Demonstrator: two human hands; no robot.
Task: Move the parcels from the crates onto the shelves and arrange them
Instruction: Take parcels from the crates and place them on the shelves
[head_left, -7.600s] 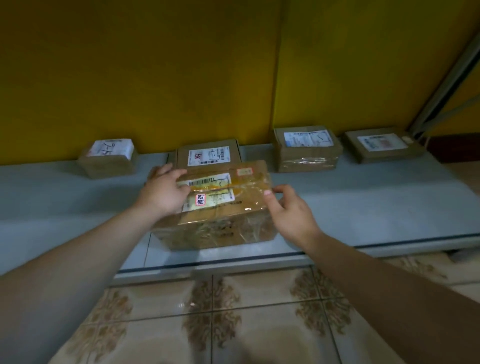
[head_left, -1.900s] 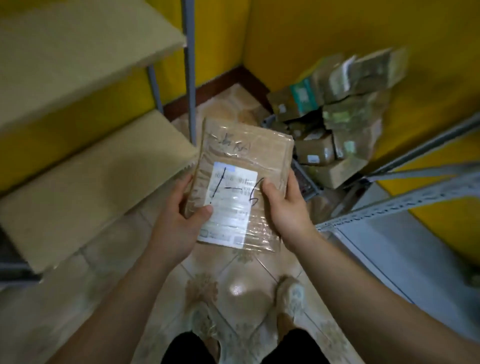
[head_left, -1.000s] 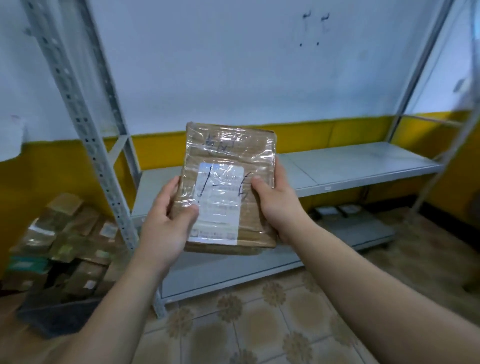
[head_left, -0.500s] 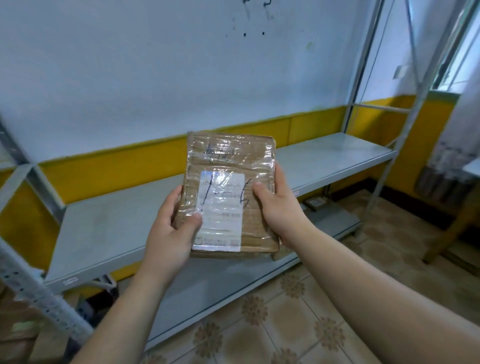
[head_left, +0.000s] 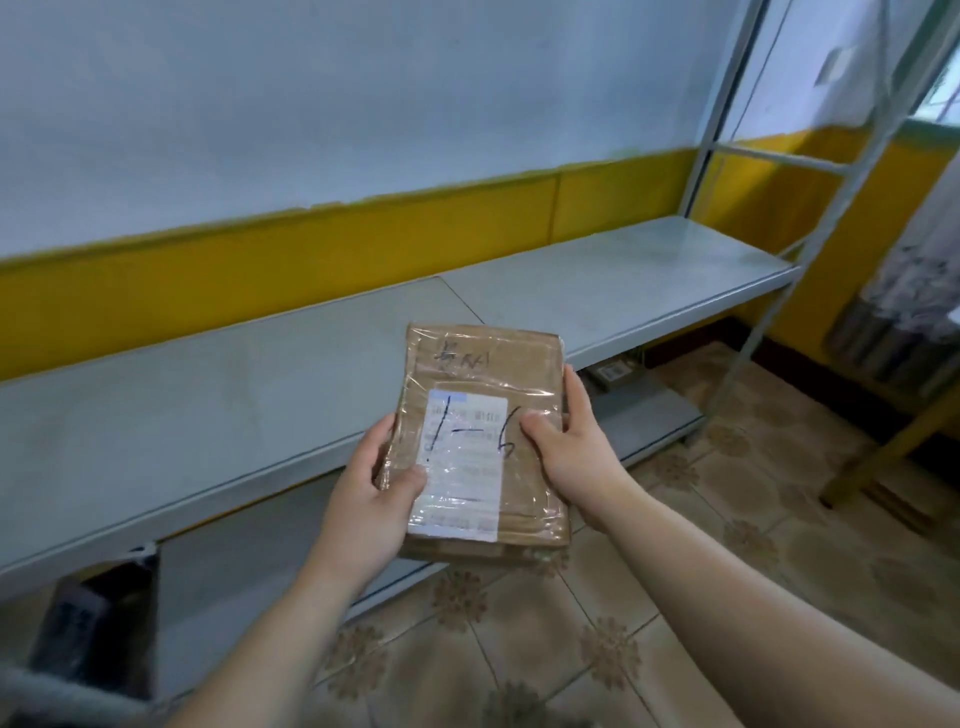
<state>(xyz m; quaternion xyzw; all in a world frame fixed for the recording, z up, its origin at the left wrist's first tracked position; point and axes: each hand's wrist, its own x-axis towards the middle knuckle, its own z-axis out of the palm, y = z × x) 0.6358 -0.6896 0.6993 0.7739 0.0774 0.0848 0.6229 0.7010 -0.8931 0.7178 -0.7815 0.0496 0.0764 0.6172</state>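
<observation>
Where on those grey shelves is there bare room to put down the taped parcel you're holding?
The upper shelf is bare from the yellow wall band to its front edge, both sides of its seam, as far as the right post. The lower shelf is tighter: a small labelled parcel sits toward its right, under the upper shelf.

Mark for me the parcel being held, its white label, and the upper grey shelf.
parcel (head_left: 530, 488): head view, taped brown face right of the label.
white label (head_left: 460, 462): head view, middle of the label.
upper grey shelf (head_left: 208, 405): head view, bare top left of the parcel.
</observation>
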